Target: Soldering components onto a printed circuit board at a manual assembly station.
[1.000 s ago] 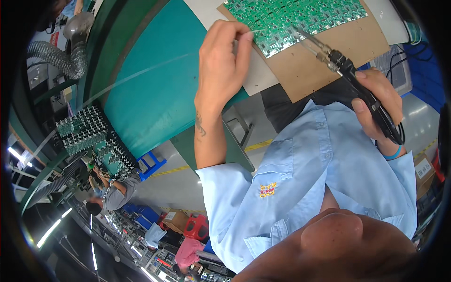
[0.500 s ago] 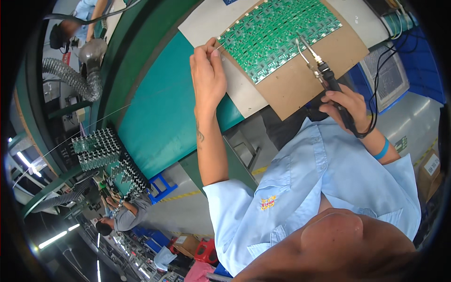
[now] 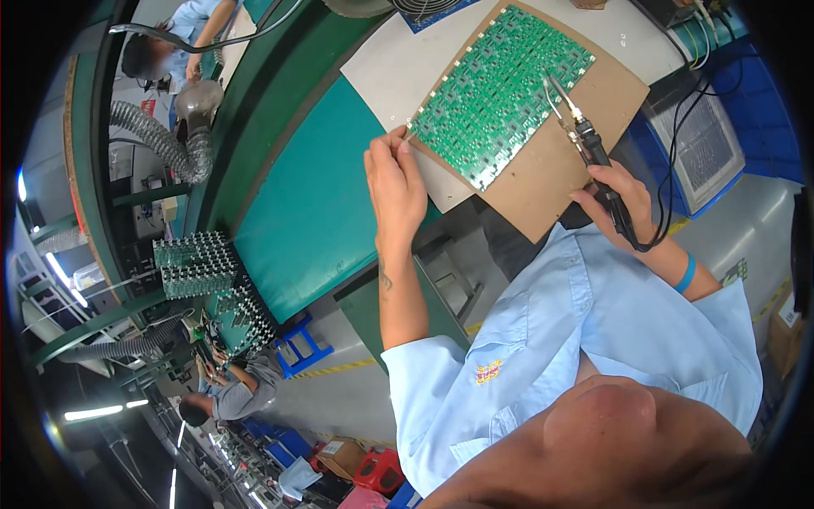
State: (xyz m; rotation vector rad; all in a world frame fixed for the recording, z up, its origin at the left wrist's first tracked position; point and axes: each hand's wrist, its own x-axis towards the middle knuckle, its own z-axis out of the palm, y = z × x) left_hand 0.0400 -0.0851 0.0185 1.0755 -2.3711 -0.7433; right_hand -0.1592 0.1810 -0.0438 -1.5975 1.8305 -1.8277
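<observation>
A green circuit board panel, crowded with small parts, lies on a brown cardboard sheet. My left hand is at the board's left corner, thumb and forefinger pinched together. Whether they grip the board's edge or something thin is too small to tell. In my right hand is a black-handled soldering iron, with a thin bent metal tube running beside its metal shaft. Its tip reaches over the board near the right edge; I cannot tell if it touches. A black cable trails from the handle past my wrist.
White paper and a green mat cover the bench. A blue fan stands at the far edge. Right of the bench is a blue bin. Racks of boards stand left; co-workers sit at the far left and lower left.
The board and cardboard have turned counterclockwise and come slightly nearer to me. My left hand has moved down and right with the board's corner. The iron's tip now sits closer to the board's right edge.
</observation>
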